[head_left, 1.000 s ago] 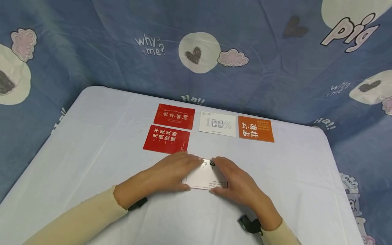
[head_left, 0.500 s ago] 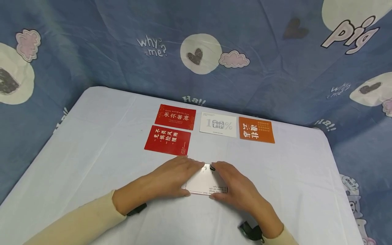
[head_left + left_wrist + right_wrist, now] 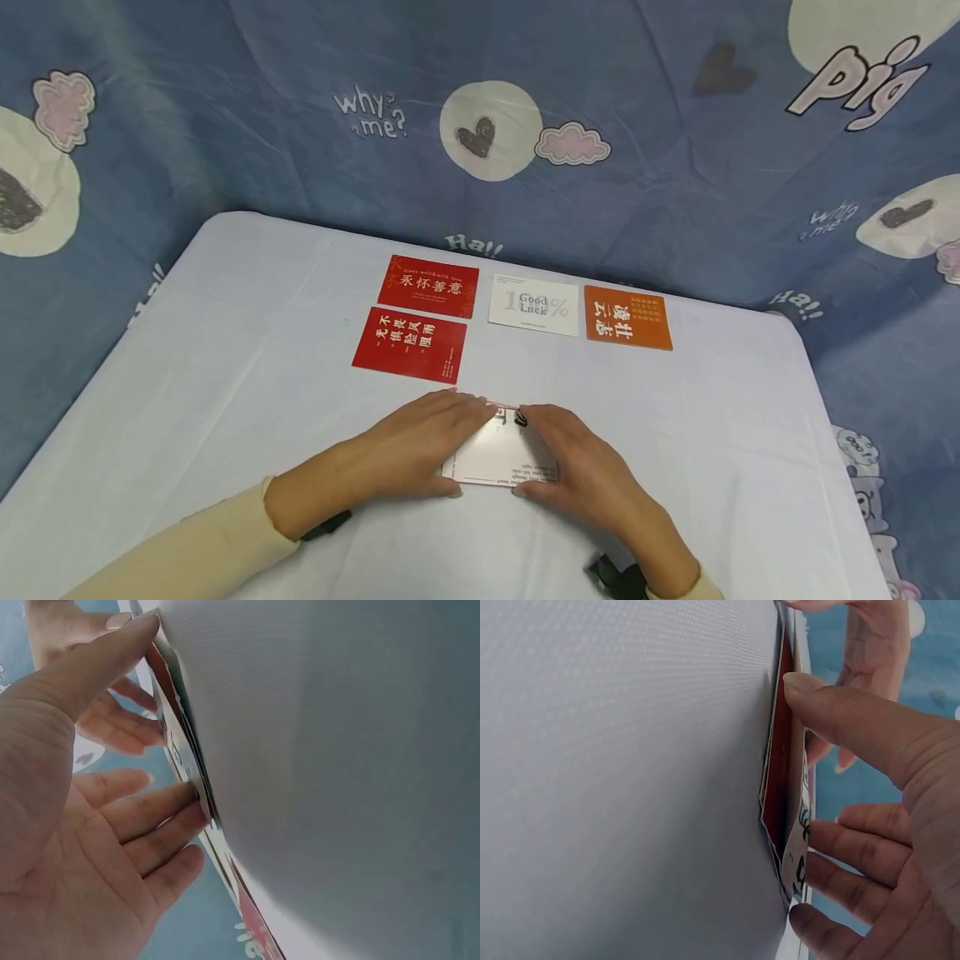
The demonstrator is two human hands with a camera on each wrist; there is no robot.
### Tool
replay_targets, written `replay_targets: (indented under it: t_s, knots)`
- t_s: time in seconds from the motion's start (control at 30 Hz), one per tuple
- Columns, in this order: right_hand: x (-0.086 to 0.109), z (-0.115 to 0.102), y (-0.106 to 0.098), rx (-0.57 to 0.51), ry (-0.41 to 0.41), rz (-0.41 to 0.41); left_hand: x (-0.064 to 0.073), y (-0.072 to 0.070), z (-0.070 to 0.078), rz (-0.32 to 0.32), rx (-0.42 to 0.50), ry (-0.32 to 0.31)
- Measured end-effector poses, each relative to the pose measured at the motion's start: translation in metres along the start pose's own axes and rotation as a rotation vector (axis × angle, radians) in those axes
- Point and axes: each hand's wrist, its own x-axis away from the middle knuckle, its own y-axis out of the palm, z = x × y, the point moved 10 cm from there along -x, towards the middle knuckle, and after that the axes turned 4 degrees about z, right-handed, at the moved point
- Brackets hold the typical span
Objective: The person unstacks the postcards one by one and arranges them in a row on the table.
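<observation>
so, two hands, one little white-faced stack of cards between them, plus four more cards lying flat beyond. the left hand [image 3: 416, 448] pinches the white-faced stack [image 3: 495, 458] at its left end, thumb on the near edge, fingers on the far edge, and the right hand [image 3: 588, 465] does the same on the right. it's near the middle of the white surface [image 3: 262, 367]; the wrist views show a red layer [image 3: 780, 739] under the white face, but i can't tell how many cards that makes. the other four: one far red card [image 3: 428, 287], one near red card [image 3: 408, 346] with a thin gap between, one cream card [image 3: 534, 305] reading good luck, one orange card [image 3: 628, 317]. far red, cream and orange line up just inside the back edge. surface runs well past both hands sideways.
</observation>
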Motion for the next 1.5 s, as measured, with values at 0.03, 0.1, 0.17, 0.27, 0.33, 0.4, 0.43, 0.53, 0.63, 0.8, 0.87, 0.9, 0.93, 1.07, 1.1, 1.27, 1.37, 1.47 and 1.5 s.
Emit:
replay_targets:
  t_s: [0.03, 0.1, 0.17, 0.27, 0.33, 0.4, 0.43, 0.53, 0.63, 0.8, 0.87, 0.9, 0.93, 1.07, 1.1, 1.27, 1.37, 1.47, 1.5]
  knots:
    - [0.000, 0.000, 0.000, -0.001, 0.003, 0.000, 0.000, 0.000, 0.000, 0.000, -0.004, 0.003]
    - [0.001, 0.001, 0.000, -0.005, 0.008, -0.002, 0.001, -0.001, 0.001, 0.003, -0.011, 0.006]
    - [0.002, 0.001, 0.000, -0.006, 0.011, -0.005, 0.001, -0.002, 0.001, 0.005, -0.018, 0.009]
    - [0.002, 0.002, 0.001, -0.004, 0.017, -0.009, 0.001, -0.004, 0.002, 0.008, -0.016, 0.014]
    - [0.003, 0.002, 0.000, -0.002, 0.020, -0.010, 0.000, -0.005, 0.003, 0.013, -0.005, 0.017]
    - [0.003, 0.001, -0.001, 0.001, 0.019, -0.008, 0.000, -0.006, 0.002, 0.018, 0.009, 0.017]
    - [0.003, 0.001, -0.002, 0.001, 0.018, -0.005, 0.000, -0.007, 0.002, 0.022, 0.014, 0.018]
    - [0.002, 0.000, -0.006, 0.007, 0.005, 0.007, -0.002, -0.010, 0.002, 0.035, 0.032, 0.016]
    - [0.001, 0.001, -0.011, 0.015, -0.004, 0.022, -0.004, -0.013, 0.001, 0.046, 0.049, 0.015]
    - [-0.002, 0.002, -0.021, 0.031, -0.018, 0.035, -0.011, -0.020, 0.000, 0.060, 0.050, 0.017]
    - [-0.005, 0.002, -0.024, 0.040, -0.027, 0.037, -0.014, -0.023, -0.001, 0.063, 0.039, 0.018]
    - [-0.006, 0.003, -0.026, 0.045, -0.030, 0.037, -0.015, -0.024, -0.002, 0.062, 0.031, 0.017]
    - [-0.007, 0.003, -0.028, 0.048, -0.032, 0.038, -0.017, -0.025, -0.002, 0.061, 0.023, 0.017]
    - [-0.014, 0.007, -0.035, 0.061, -0.019, 0.037, -0.024, -0.028, -0.005, 0.054, -0.018, 0.017]
    - [-0.015, 0.009, -0.036, 0.063, -0.015, 0.038, -0.026, -0.029, -0.006, 0.052, -0.028, 0.017]
    - [-0.024, 0.016, -0.041, 0.057, -0.020, 0.033, -0.038, -0.030, -0.012, 0.045, -0.060, 0.022]
    - [-0.030, 0.020, -0.044, 0.059, -0.029, 0.033, -0.045, -0.031, -0.016, 0.044, -0.072, 0.025]
    - [-0.036, 0.024, -0.047, 0.070, -0.026, 0.036, -0.053, -0.033, -0.020, 0.043, -0.089, 0.026]
    - [-0.038, 0.025, -0.049, 0.072, -0.024, 0.036, -0.056, -0.034, -0.022, 0.040, -0.093, 0.026]
